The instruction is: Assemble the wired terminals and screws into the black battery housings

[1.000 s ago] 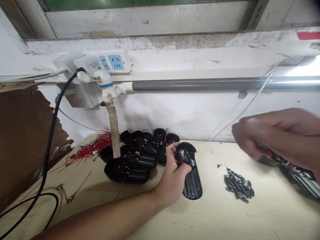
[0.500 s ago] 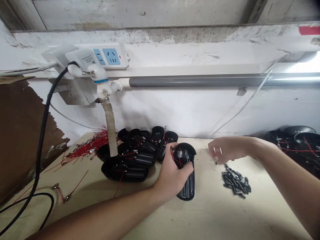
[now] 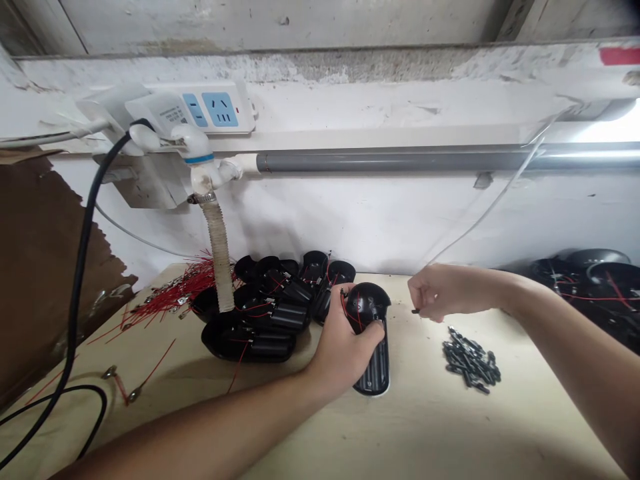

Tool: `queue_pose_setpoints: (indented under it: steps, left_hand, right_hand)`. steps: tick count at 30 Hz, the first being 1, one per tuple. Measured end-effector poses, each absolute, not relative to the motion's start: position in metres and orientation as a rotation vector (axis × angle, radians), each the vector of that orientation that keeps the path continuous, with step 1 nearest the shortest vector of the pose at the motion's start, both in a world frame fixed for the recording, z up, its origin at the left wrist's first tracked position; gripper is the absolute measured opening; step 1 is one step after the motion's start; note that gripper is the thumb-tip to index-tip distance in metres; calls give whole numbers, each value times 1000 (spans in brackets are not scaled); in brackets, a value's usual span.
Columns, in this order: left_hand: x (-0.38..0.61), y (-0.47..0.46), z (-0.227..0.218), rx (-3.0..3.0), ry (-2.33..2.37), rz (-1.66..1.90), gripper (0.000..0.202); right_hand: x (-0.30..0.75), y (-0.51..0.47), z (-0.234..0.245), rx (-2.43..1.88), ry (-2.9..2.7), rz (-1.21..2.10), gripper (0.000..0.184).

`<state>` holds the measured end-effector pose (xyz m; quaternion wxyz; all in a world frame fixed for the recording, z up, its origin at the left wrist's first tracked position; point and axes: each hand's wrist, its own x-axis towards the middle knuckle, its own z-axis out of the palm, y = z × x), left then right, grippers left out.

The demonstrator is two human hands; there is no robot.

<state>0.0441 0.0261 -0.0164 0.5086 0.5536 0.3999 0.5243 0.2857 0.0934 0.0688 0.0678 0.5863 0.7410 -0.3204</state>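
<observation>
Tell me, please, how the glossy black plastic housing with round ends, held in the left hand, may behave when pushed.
The housing looks stiff, since its moulded walls keep their shape in the left hand. It is probably light for its size, being an open shell. Its glossy surface may be somewhat slippery.

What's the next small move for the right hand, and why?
Probably bring the right hand leftward to the black casing: it appears to pinch a small dark piece, while the left hand grips that casing, open side facing up. Exactly where the piece fits, I cannot tell.
</observation>
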Motion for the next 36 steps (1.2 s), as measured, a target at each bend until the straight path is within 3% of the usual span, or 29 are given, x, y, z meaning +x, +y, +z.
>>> queue_pose_setpoints:
  steps: [6, 16, 25, 36]
  left_hand:
    - [46, 30, -24, 1263, 966, 1324, 45]
    - [46, 27, -16, 1284, 966, 1414, 42]
    - [46, 28, -16, 1253, 987, 1436, 40]
    - [45, 26, -15, 1296, 1027, 1406, 41]
  right_hand:
    - [255, 74, 71, 1692, 2477, -1239, 11]
    - [225, 34, 1, 1981, 2610, -2166, 15]
    - [217, 30, -7, 2302, 2600, -2149, 22]
    - [220, 28, -22, 2140, 2515, -2493, 13]
